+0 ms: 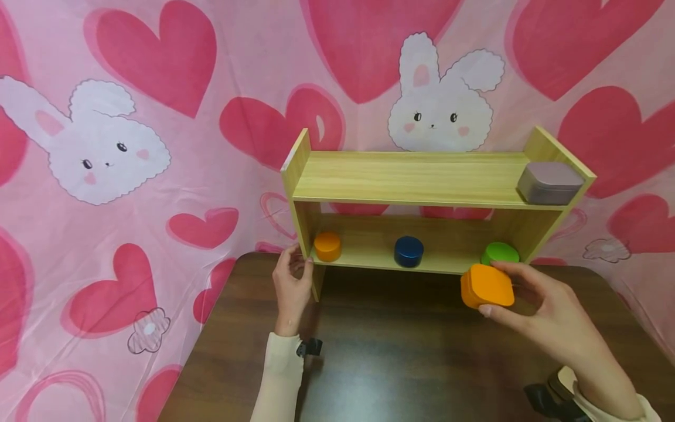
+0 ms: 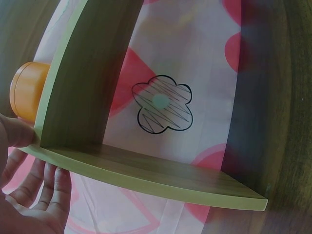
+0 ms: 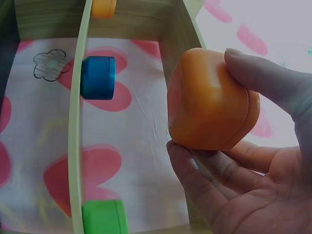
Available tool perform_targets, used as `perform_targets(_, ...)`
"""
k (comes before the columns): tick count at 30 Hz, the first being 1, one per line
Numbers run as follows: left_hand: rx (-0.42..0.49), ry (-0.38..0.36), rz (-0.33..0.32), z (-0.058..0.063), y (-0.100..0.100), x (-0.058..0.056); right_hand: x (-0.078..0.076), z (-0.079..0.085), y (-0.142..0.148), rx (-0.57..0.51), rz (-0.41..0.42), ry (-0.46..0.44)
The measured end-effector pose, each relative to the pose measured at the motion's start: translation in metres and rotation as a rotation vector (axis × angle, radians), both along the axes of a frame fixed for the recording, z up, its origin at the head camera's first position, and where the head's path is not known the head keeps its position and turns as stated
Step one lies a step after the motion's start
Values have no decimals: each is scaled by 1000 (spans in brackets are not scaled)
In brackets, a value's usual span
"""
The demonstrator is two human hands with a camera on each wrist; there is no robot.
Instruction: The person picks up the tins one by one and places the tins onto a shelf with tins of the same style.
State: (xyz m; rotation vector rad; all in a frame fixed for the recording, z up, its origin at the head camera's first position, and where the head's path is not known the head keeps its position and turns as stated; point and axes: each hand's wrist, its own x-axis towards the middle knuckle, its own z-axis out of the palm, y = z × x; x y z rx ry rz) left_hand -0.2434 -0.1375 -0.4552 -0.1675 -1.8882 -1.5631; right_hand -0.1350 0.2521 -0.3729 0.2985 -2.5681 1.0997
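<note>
My right hand (image 1: 561, 313) holds an orange square tin with rounded corners (image 1: 490, 286), thumb on one side and fingers on the other. The tin is in front of the wooden shelf (image 1: 406, 179), near its lower right end, and partly covers a green round tin (image 1: 500, 252). My left hand (image 1: 292, 287) grips the shelf's left side, with the thumb and fingers on either side of its edge in the left wrist view. Close to that hand, on the lower board, sits a small orange round tin (image 1: 327, 247). A blue round tin (image 1: 408, 251) stands mid-board.
A grey square tin (image 1: 551, 183) rests at the right end of the upper board. The shelf stands at the back of a dark wooden table (image 1: 390, 351). Behind it hangs a pink cloth (image 1: 237, 53) with hearts and rabbits.
</note>
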Motion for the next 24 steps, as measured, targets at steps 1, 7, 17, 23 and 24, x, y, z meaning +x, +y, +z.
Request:
perform_targets(1,-1,2,1,0,0,0,-1,2,-1,1,8,2)
perform_targets(7,12,-4,-6,-1,3,0,-3,12,-5,14,44,36)
perform_targets(17,-11,-18,13,2,-1,2,-6,19,-11,27,70,-5)
perform_targets(23,-15,-25,18,2,1,2,-7,28,-10,72,73,-25)
perform_targets(24,-19,-26,20,2,0,2,-8,30,-10,81,68,-28)
